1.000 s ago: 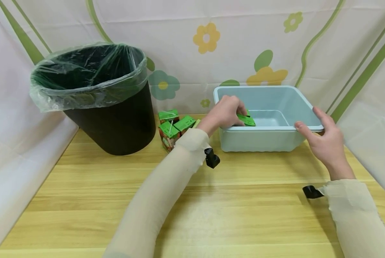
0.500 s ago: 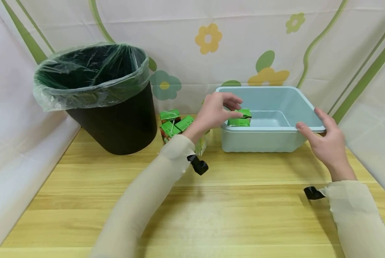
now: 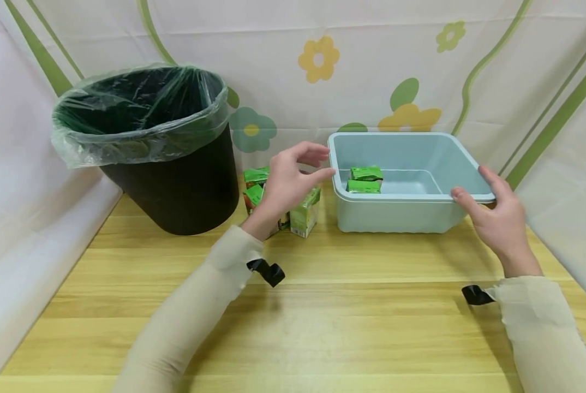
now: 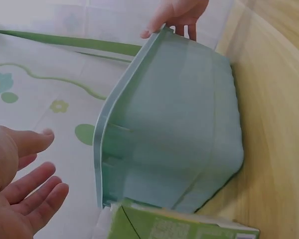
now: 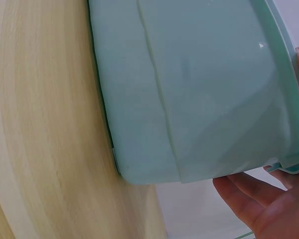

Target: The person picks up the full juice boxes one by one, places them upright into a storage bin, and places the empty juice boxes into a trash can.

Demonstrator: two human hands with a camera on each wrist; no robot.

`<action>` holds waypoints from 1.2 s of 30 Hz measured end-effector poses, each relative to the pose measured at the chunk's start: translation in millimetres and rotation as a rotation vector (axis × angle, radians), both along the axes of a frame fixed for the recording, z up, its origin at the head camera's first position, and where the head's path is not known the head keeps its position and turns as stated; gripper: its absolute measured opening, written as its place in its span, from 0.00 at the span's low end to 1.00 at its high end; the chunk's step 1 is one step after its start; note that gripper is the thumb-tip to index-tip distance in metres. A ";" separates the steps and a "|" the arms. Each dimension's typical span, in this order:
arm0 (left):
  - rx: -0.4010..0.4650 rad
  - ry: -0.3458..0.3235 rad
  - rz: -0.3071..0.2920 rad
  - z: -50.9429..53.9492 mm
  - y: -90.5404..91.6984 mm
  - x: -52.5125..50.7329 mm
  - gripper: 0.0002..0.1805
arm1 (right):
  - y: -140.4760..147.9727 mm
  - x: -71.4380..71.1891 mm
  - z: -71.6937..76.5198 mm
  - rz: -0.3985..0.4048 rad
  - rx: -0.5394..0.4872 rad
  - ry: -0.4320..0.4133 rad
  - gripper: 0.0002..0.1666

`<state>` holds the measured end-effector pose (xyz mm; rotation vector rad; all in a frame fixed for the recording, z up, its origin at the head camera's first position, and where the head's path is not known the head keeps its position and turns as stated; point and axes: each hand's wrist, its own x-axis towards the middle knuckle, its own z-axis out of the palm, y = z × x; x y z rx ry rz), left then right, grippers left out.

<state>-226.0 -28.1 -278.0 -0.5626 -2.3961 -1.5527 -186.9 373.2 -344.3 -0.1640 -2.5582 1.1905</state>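
Observation:
In the head view, my left hand [image 3: 289, 177] hovers just left of a light blue plastic bin [image 3: 391, 215], fingers loosely extended and thumb apart, holding nothing. Two small green-topped drink cartons, a back one [image 3: 366, 173] and a front one [image 3: 364, 186], stand inside the bin at its left end. My right hand [image 3: 503, 226] grips the bin's front right corner, thumb over the rim; the right wrist view has its fingers [image 5: 244, 196] under the rim. Below my left hand, several more drink cartons stand together on the table, partly hidden; a pale green carton [image 3: 305, 215] is nearest the bin.
A black trash can [image 3: 185, 185] lined with a clear green bag [image 3: 141, 144] stands at the back left of the wooden table [image 3: 352, 322]. Behind everything hangs a white flowered cloth [image 3: 273, 60], which also closes off both sides.
My left hand has let go of a drink carton in the bin and moved out to the left, over the carton group. The right hand has stayed on the bin's corner.

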 end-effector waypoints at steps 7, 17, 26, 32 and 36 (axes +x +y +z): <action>-0.012 0.076 0.089 -13.8 -14.0 15.1 0.20 | -0.4 0.0 -0.1 0.001 -0.002 0.009 0.48; -0.049 0.091 0.192 -34.6 -17.7 30.4 0.19 | -0.3 0.4 0.4 -0.003 0.012 0.011 0.48; -0.057 0.087 0.229 -52.4 -14.8 35.0 0.21 | -0.9 0.6 0.2 -0.004 0.016 0.012 0.48; -0.093 0.100 0.239 -60.1 -10.9 36.7 0.22 | -1.6 1.3 1.0 0.002 0.006 0.010 0.48; -0.117 0.129 0.258 -65.9 -8.5 36.7 0.22 | -1.9 0.9 1.3 0.005 -0.002 0.005 0.48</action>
